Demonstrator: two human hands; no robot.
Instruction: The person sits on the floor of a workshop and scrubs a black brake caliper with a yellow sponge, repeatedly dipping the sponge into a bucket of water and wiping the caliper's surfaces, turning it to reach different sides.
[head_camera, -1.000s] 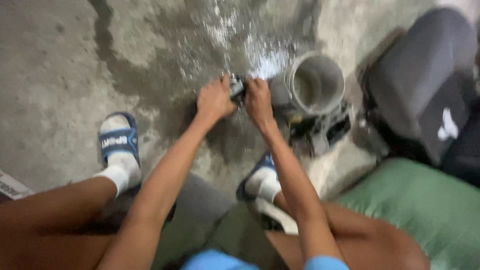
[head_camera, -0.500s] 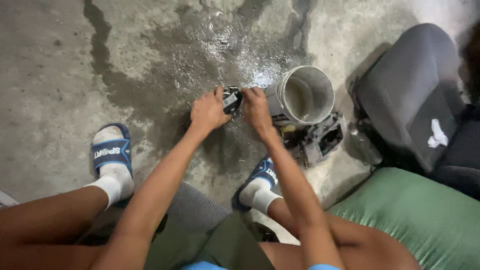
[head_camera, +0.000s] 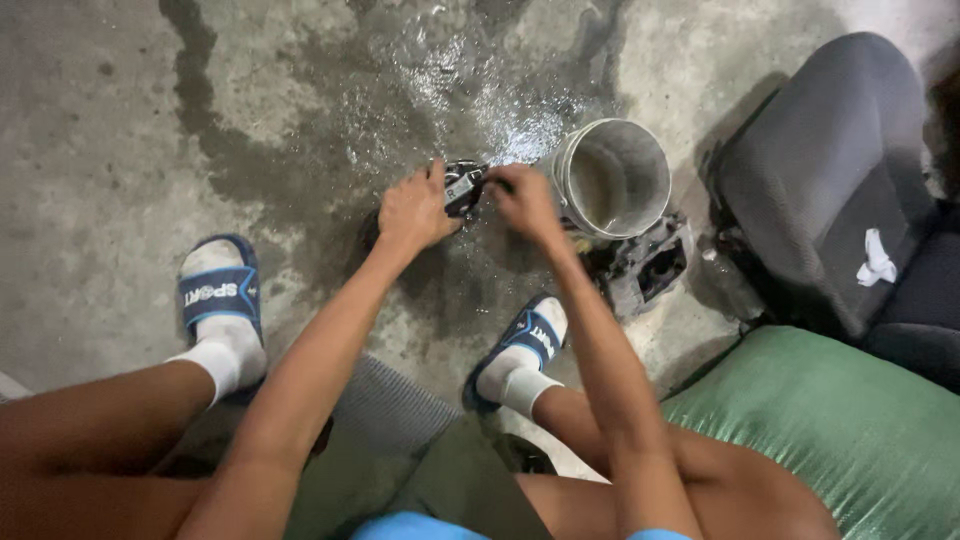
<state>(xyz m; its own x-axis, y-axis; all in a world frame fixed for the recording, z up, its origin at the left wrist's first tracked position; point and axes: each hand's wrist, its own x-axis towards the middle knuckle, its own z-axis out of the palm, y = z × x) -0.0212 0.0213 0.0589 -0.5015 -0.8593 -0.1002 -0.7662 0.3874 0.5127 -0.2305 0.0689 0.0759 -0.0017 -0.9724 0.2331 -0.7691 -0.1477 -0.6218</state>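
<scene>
Head view: left hand (head_camera: 412, 212) and right hand (head_camera: 527, 203) both clasp a dark part (head_camera: 462, 187), fingers closed, beside a bucket (head_camera: 612, 178) on wet floor (head_camera: 300, 150).

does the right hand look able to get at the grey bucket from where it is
Probably yes. The right hand grips a small dark part together with the left hand, and the grey bucket stands just beside it with nothing between, but it would need to let go.
</scene>
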